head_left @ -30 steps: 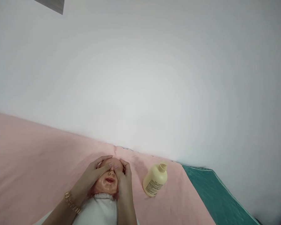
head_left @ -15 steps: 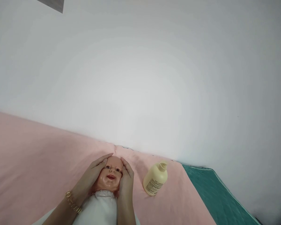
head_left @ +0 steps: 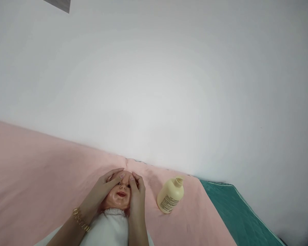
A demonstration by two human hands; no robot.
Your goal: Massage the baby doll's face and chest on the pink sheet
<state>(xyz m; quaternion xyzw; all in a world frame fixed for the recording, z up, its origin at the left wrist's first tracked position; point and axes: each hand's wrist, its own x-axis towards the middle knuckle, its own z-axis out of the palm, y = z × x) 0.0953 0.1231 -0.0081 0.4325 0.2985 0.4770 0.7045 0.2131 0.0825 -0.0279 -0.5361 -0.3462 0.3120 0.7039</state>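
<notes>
A baby doll with a shiny plastic face and a white top lies on its back at the lower middle. Cupped round the left side of its head is my left hand, its thumb laid on the forehead above one eye. My right hand holds the other side of the head, its thumb resting above the other eye. Both thumbs come near each other at the brow, and the fingers curl over the top of the head. A gold bracelet circles my left wrist.
Right of the doll, a pale yellow pump bottle stands on the pink sheet. A green quilted cover shows at the right. Behind the bed rises a white wall.
Both thumbs have moved from the sides of the doll's face inward onto its forehead. The palms stay round the head, and the bottle has not moved.
</notes>
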